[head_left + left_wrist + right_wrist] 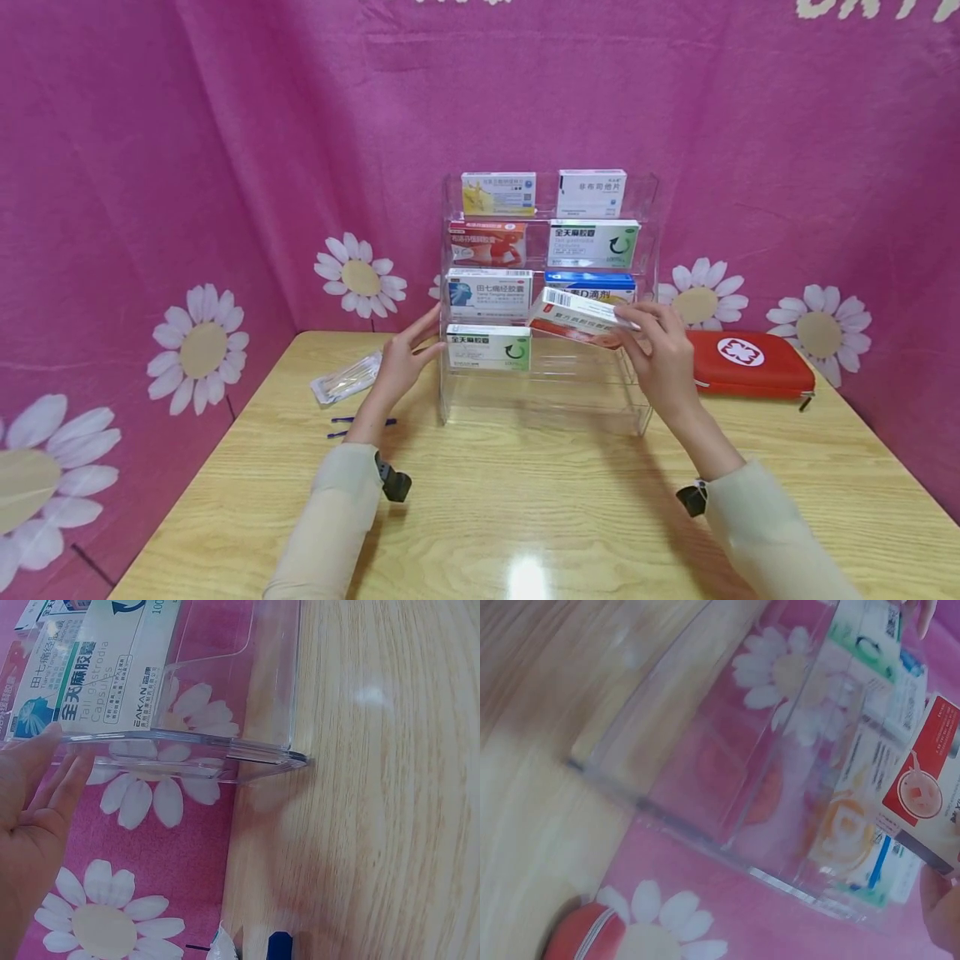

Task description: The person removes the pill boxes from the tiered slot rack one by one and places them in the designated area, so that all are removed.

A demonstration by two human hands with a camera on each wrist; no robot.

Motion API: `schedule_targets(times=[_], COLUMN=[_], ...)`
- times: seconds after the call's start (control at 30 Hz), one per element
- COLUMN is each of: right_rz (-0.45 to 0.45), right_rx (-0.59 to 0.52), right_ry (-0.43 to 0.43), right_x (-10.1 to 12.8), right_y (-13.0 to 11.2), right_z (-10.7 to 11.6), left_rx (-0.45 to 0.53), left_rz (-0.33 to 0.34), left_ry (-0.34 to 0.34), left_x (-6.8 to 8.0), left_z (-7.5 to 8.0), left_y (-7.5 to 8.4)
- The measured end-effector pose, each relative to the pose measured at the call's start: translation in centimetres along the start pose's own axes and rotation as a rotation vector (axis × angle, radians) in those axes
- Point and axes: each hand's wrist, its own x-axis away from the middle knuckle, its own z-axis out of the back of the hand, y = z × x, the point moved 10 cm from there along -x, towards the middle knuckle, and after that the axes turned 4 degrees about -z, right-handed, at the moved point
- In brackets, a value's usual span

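Closest in are two cream sleeves resting over the wooden table [525,500]. The left hand [401,358] is spread flat with straight fingers against the left wall of the clear acrylic rack [637,408], gripping nothing; the left wrist view shows the fingers [52,761] touching the rack's edge next to a green-and-white box [489,347] on the lowest occupied shelf. The right hand [660,354] pinches a red-and-white medicine box [581,315], which sits tilted at the front of the rack's right side, just below the blue box [590,286] and not resting flat on a shelf. So the two hands are well apart, one on each side of the rack.

Left of the rack on the table are a clear packet [347,379] and a couple of thin blue sticks [345,425]. On the right, a bit further back, a red first-aid pouch [750,362] lies flat. The upper shelves hold more boxes in two columns. Behind it all hangs a pink cloth [225,167] with white daisies.
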Motion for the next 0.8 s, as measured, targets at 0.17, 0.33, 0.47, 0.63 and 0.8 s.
schedule_targets(times=[0.17, 0.33, 0.47, 0.63, 0.8], right_rz=[0.037, 0.055, 0.07, 0.099, 0.091], right_rx=[-0.055, -0.054, -0.049, -0.074, -0.098], right_ry=[-0.019, -0.124, -0.188, -0.252, -0.336], right_x=[0.6, 1.8, 2.8, 3.7, 4.8], right_y=[-2.0, -3.2, -4.2, -5.7, -6.4], right_z=[-0.7, -2.6, -4.1, -5.7, -7.6], left_rx=[-0.002, 0.007, -0.008, -0.019, -0.001], left_rz=[-0.03, 0.007, 0.033, 0.04, 0.037], left_ry=[0.009, 0.002, 0.003, 0.01, 0.011], left_x=[0.1, -0.1, -0.1, -0.2, -0.2], left_z=[0.1, 0.0, 0.0, 0.0, 0.0], left_y=[0.1, -0.3, -0.4, -0.3, -0.1])
